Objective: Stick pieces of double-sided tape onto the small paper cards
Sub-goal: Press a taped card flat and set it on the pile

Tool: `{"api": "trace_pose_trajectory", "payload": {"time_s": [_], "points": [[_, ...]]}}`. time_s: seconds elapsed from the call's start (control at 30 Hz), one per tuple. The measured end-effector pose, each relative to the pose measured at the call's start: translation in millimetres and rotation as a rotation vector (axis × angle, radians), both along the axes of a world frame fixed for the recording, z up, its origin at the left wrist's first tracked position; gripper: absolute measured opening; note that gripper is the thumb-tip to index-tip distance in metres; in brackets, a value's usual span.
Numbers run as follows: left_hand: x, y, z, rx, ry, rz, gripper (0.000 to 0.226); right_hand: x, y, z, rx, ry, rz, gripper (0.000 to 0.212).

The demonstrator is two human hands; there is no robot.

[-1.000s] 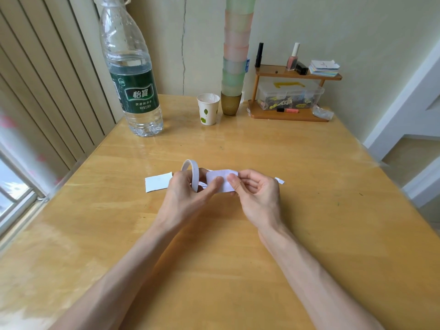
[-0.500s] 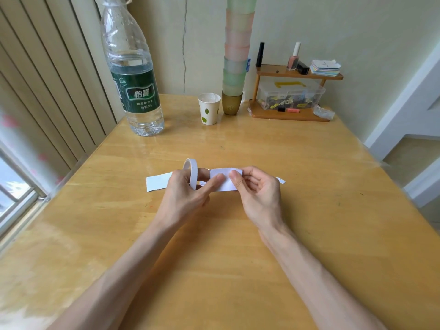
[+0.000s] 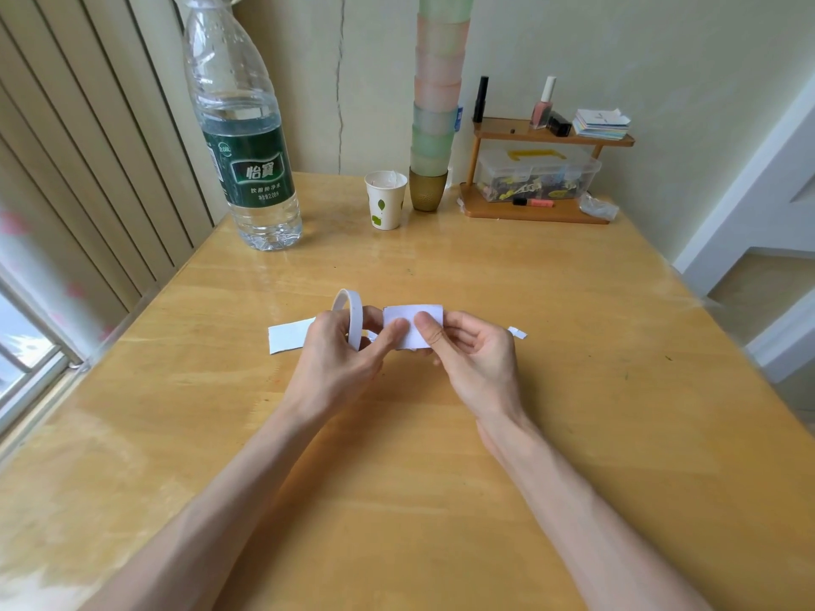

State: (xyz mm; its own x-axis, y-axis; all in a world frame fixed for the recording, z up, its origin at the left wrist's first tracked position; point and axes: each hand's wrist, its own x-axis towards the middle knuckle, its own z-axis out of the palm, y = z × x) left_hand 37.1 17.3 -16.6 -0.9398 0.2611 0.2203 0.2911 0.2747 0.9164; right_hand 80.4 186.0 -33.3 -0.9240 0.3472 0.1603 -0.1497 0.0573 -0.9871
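We see the left hand gripping an upright tape roll, thumb on the small paper card pinched by the right hand; a second card lies flat on the table.

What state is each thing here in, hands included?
Left hand: grips tape roll, thumb on card.
Right hand: pinches card.
Tape roll: on edge, in the left hand.
Card: held between both hands.
Second card: flat on table.
Bottle: upright, partly full.
Paper cup: upright, open-topped.
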Motion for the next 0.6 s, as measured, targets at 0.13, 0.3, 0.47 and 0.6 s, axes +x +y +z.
{"api": "trace_pose_trajectory", "payload": {"time_s": [0.13,0.3,0.47,0.6], "points": [[-1.6,1.1,-3.3,-0.052,0.055,0.036,0.034,-2.1,-1.1,-3.8,0.019,-0.012,-0.077,0.018],[-2.4,1.8,-2.2,-0.093,0.094,0.081,0.030,-1.1,-1.5,-2.4,-0.030,-0.038,-0.088,0.014],[-7.6,-5.8,1.0,-0.098,0.138,0.169,0.025,-14.5,-13.0,0.9,0.012,-0.046,-0.118,0.005],[-26.6,-31.2,8.1,-0.021,0.174,0.352,0.020,-29.6,-27.9,1.9,0.071,-0.082,-0.103,0.006]]}}
